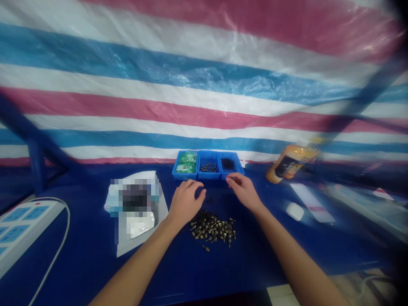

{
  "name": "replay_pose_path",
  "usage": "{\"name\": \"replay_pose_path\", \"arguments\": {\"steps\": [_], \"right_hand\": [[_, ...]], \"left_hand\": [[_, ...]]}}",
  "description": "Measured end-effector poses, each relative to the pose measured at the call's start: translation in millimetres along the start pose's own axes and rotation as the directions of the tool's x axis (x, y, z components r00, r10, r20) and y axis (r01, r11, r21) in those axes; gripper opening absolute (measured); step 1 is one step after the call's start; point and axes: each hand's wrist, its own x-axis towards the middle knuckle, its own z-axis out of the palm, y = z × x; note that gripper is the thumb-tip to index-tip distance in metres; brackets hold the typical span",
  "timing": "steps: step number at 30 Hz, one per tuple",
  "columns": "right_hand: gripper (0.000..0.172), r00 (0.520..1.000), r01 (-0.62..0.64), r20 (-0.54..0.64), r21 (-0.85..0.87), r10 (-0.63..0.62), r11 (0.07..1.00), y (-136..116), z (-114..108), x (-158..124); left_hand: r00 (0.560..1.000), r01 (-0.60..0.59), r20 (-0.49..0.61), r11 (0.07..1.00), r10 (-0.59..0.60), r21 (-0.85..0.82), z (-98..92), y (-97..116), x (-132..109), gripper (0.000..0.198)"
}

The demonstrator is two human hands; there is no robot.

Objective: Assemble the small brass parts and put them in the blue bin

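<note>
Side by side at the back of the blue table [255, 250] stand three blue bins. The left bin [185, 176] holds green-and-white small packets, the middle bin [208, 175] small metal pieces, and the right bin [237, 161] a mass of tiny dark pieces. My right hand [245, 192] is at the front edge of the right bin, thumb and fingers pinched together; anything between them is too small to see. My left hand [186, 202] is in front of the left bin, thumb and forefinger apart with nothing visible between them. Below both hands lies a pile of small brass-and-black screw-like parts [213, 228].
A power strip [28, 225] with a white cable lies at the left. Near my left forearm is a white sheet [162, 204] with a white device [142, 225]. An orange-labelled bottle [288, 163], a white case [295, 211] and a phone-like slab [312, 203] are at the right.
</note>
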Motion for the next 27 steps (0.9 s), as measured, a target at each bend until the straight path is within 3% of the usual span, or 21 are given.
{"name": "replay_pose_path", "arguments": {"steps": [4,7,14,27], "right_hand": [[0.026,0.953,0.236,0.253,-0.273,-0.166,0.933,-2.1,5.3,-7.6],[0.029,0.894,0.361,0.403,-0.386,-0.197,0.849,-1.4,8.6,-12.1],[0.016,0.880,0.397,0.423,-0.407,-0.215,0.823,1.9,11.7,-12.7],[0.030,0.820,0.482,0.503,-0.351,-0.273,0.803,-3.8,20.4,-17.8]], "left_hand": [[0.994,0.002,0.109,0.995,-0.014,0.105,-0.5,-5.0,-2.0,0.019],[0.980,-0.033,0.198,0.995,0.013,0.097,-0.2,-7.6,-2.7,0.013],[0.964,-0.049,0.263,0.997,0.032,0.058,1.1,-4.4,-2.1,0.015],[0.961,-0.061,0.273,0.998,0.050,0.032,-0.6,0.7,-4.6,0.014]]}}
